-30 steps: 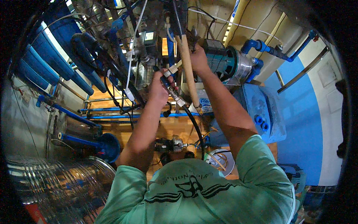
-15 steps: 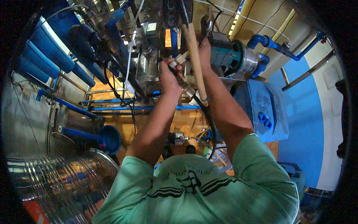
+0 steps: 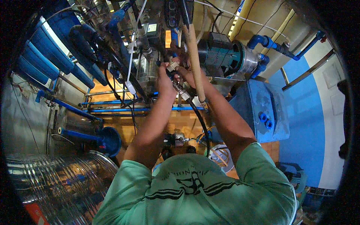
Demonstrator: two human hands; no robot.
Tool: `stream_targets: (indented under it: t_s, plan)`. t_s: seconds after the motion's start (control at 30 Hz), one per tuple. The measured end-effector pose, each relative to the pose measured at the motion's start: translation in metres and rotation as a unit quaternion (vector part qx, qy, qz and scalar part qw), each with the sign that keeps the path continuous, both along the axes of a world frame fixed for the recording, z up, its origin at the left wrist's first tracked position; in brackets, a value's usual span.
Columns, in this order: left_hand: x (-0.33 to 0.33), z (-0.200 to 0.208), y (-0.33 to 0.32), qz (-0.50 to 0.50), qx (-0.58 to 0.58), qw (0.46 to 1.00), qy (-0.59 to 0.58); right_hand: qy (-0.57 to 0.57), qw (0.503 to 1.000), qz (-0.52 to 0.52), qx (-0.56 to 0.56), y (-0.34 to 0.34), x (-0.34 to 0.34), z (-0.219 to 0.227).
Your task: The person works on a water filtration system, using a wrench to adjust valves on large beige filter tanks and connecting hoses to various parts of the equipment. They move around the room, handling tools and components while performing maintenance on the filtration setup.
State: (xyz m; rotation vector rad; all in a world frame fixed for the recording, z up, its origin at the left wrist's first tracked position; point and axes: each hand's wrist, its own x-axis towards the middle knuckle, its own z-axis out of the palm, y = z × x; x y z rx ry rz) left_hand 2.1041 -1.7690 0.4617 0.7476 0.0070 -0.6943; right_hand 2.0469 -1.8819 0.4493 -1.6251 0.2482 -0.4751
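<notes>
My left hand (image 3: pixel 165 81) is closed round the side of a metal hose fitting (image 3: pixel 173 66) at the centre top. From the other side, the fingers of my right hand (image 3: pixel 189 76) close on the same fitting, partly hidden by a tan pole (image 3: pixel 194 52) that crosses in front. Below the fitting, a metal coupling (image 3: pixel 183 93) joins a black hose (image 3: pixel 201 122) that curves down toward the floor. A steel pump body (image 3: pixel 147 69) stands just left of my left hand. To the right of my hands lies a green motor (image 3: pixel 224 56).
Blue pipes (image 3: pixel 123 109) run low across the frame behind my forearms. A blue tank (image 3: pixel 258 112) stands at the right. A shiny steel drum (image 3: pixel 56 183) is at the lower left, and a white bucket (image 3: pixel 222 156) with coiled hose sits on the floor.
My right hand has come from beside the motor left and down onto the fitting. My left hand has shifted slightly left and down; the coupling and hose have swung left.
</notes>
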Motion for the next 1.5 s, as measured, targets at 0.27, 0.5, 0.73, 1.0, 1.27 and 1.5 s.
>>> stream_targets:
  t_s: [0.27,0.5,0.73,1.0,1.27,1.5]
  plan:
    - [0.023,-0.021,0.003,-0.022,-0.020,0.993,-0.110,-0.031,0.959,-0.108,-0.259,0.009,-0.002,0.009]
    - [0.029,-0.005,0.018,-0.072,0.061,0.988,-0.121,-0.080,0.984,-0.157,0.000,0.012,-0.012,0.002]
    - [0.036,0.028,0.022,-0.076,0.211,0.947,-0.232,0.007,0.982,-0.099,0.158,0.011,-0.029,0.012]
    - [0.024,0.042,0.021,-0.123,0.254,0.946,-0.160,-0.098,0.929,0.001,0.356,0.005,-0.014,0.024]
    - [0.040,0.049,0.017,-0.043,0.415,0.575,-0.703,-0.084,0.950,-0.022,0.299,-0.002,-0.003,0.021]
    - [0.060,0.071,0.002,-0.271,0.402,0.523,-0.701,-0.044,0.958,-0.080,0.272,-0.002,-0.008,0.021]
